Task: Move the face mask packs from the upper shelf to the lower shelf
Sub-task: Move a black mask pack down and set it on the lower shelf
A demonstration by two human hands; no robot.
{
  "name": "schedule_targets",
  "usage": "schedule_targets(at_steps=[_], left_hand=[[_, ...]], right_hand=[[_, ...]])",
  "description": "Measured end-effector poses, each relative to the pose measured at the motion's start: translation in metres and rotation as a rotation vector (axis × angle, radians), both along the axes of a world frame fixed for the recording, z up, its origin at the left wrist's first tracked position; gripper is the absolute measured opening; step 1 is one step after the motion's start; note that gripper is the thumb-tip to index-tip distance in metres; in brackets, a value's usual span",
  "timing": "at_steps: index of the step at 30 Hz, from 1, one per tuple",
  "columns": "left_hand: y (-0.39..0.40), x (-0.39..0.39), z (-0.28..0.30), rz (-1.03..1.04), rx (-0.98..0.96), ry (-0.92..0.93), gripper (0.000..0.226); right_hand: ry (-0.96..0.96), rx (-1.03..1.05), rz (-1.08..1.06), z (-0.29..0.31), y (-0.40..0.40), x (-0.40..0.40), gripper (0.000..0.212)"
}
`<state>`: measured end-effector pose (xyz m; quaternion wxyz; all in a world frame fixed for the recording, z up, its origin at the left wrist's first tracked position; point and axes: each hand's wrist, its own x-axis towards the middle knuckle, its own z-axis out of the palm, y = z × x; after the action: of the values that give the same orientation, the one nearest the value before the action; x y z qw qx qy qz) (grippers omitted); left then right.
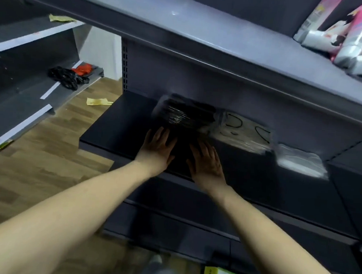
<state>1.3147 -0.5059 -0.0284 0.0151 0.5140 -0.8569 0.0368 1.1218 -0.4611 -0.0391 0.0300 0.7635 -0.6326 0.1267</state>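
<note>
Risk: black mask pack (183, 115) on lower shelf (112, 132) nudging clear pack (244, 132) beside it. Left hand (157, 149), right hand (206, 161) flat, fingers spread, gripping nothing, just before black pack.

Dark grey metal shelving (203, 38) fills the view. A second grey rack (29, 43) stands left. Wood-plank floor (46, 171) shows below.

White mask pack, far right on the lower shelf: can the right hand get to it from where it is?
Probably yes. The right hand lies open on the lower shelf by the black pack; the white mask pack sits further right on the same shelf, front edge exposed, nothing between.
</note>
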Motion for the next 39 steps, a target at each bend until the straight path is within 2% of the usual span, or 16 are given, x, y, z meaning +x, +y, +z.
schedule_targets(at_steps=[7, 14, 21, 30, 39], left_hand=[[0.083, -0.006, 0.024, -0.087, 0.047, 0.01, 0.058], [0.159, -0.085, 0.037, -0.316, 0.098, -0.041, 0.059], [0.259, -0.224, 0.051, -0.505, 0.087, -0.088, 0.063], [0.436, -0.418, 0.047, -0.788, 0.093, -0.081, 0.064], [0.519, -0.57, 0.039, -0.983, 0.052, -0.164, 0.063]], right_hand=[[-0.015, 0.065, -0.257, 0.014, 0.109, -0.007, 0.051], [-0.061, 0.058, -0.417, 0.024, 0.21, -0.064, 0.055], [-0.102, -0.002, -0.637, 0.029, 0.341, -0.181, 0.057], [-0.063, 0.021, -0.915, 0.03, 0.542, -0.335, 0.059], [-0.158, 0.039, -1.155, 0.017, 0.661, -0.447, 0.059]])
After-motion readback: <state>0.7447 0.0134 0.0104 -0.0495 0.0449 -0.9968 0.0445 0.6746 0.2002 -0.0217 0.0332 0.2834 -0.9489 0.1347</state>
